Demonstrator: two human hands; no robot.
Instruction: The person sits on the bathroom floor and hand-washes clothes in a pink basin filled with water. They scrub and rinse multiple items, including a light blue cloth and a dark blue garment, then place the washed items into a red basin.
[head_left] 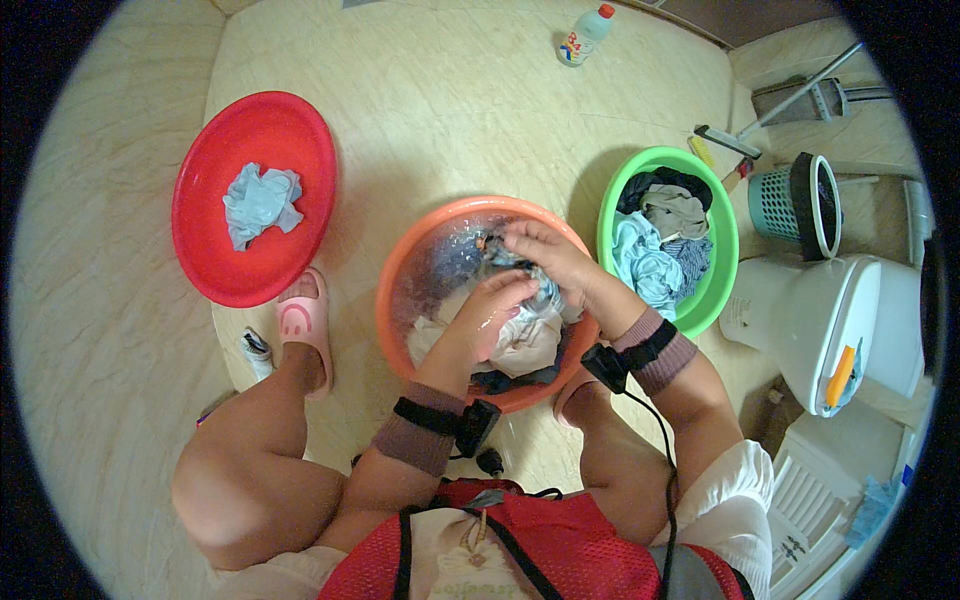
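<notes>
- Pale bathroom floor point(450, 120) lies around the orange basin point(485, 204).
- Inside the orange basin, left hand point(487, 315) and right hand point(555, 258) grip a wet grey-blue garment point(546, 296), apparently mid-scrub.
- Next probably needs a firm wring above it.

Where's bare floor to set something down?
Bare floor: wide patch bordered by red basin, orange basin and bottle, narrowing between those basins. Crowded: inside orange basin, with laundry, left hand and right hand; right side, with green basin, toilet, bin.
</notes>
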